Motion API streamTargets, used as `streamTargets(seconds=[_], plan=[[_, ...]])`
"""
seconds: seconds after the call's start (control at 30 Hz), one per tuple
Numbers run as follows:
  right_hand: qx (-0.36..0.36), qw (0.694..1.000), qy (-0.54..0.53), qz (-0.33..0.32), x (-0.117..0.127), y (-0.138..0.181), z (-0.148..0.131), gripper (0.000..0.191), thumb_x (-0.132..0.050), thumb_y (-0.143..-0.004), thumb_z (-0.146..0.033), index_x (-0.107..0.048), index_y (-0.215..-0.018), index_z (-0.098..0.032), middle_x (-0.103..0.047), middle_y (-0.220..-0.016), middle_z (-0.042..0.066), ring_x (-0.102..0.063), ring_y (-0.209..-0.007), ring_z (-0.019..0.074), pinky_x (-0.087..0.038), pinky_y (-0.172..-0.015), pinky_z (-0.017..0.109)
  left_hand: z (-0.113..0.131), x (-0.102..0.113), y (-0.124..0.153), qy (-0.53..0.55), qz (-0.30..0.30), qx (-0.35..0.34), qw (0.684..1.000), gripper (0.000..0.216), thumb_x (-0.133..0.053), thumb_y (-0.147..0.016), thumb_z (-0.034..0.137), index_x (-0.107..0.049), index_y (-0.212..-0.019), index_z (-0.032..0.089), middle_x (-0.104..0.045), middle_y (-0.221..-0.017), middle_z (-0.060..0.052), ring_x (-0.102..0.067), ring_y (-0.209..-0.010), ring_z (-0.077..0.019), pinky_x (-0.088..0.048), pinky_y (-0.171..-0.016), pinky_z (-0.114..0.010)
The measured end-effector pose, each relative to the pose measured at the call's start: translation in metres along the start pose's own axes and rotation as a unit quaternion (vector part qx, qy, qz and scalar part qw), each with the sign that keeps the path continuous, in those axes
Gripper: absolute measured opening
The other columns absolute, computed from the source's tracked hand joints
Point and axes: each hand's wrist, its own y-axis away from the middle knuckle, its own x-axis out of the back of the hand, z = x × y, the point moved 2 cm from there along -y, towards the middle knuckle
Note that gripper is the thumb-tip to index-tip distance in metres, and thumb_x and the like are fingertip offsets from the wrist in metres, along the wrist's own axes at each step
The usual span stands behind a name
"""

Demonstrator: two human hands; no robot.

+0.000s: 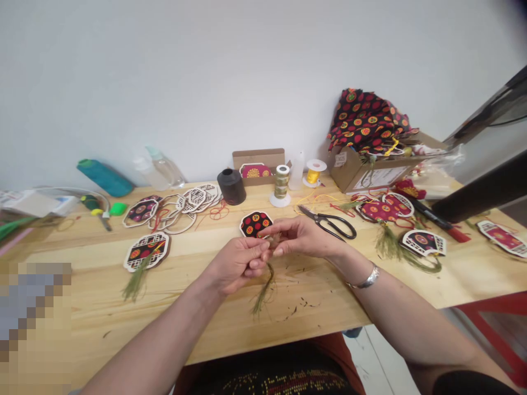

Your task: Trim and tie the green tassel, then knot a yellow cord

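From my remote seat I see the green tassel [260,299] hanging over the table [230,326] from the left hand [242,260], thumb and fingers pinched together on it, the right hand [303,236] half-curled alongside, its grip unclear to me, a patterned pendant [254,222] just behind and black scissors [316,216] beyond

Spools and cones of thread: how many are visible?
4: teal thread cone, left; black thread cone and gold-coloured thread spool, middle; yellow thread spool, right of these. The brown cardboard box at right may hide more.
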Motion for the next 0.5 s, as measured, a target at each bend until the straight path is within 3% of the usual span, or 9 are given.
streamTargets(seconds=[0.17,0.3,0.5], plan=[[0.020,0.998,0.033,0.040,0.001,-0.001,-0.002,0.027,-0.075,-0.068,-0.021,-0.072,-0.094,-0.015,-0.064,-0.082,0.000,-0.060,-0.076,0.0094,-0.047,-0.074,0.026,0.000,-0.002,0.001,-0.008,0.000,0.031,0.999,0.020,-0.075,-0.068,0.023,-0.064,-0.072,0.007,-0.049,-0.058,0.002,-0.029,-0.040,0.0018,-0.011,-0.038,-0.013],[0.026,0.997,0.030,0.072,-0.002,-0.001,-0.002,0.013,-0.074,-0.069,-0.024,-0.070,-0.076,-0.014,-0.064,-0.071,0.000,-0.059,-0.067,0.0095,-0.048,-0.068,0.025,0.002,-0.004,0.003,-0.005,-0.001,0.038,0.999,0.020,-0.075,-0.069,0.023,-0.066,-0.077,0.008,-0.048,-0.058,0.002,-0.029,-0.041,0.0016,-0.009,-0.038,-0.014],[0.004,0.991,0.062,0.116,-0.009,-0.003,-0.002,0.020,-0.069,-0.073,-0.031,-0.063,-0.068,-0.013,-0.062,-0.064,-0.001,-0.055,-0.060,0.0084,-0.045,-0.060,0.023,0.001,-0.003,0.001,-0.021,0.012,0.007,1.000,0.020,-0.076,-0.066,0.024,-0.066,-0.073,0.008,-0.050,-0.057,0.002,-0.028,-0.041,0.0013,-0.009,-0.039,-0.016]])
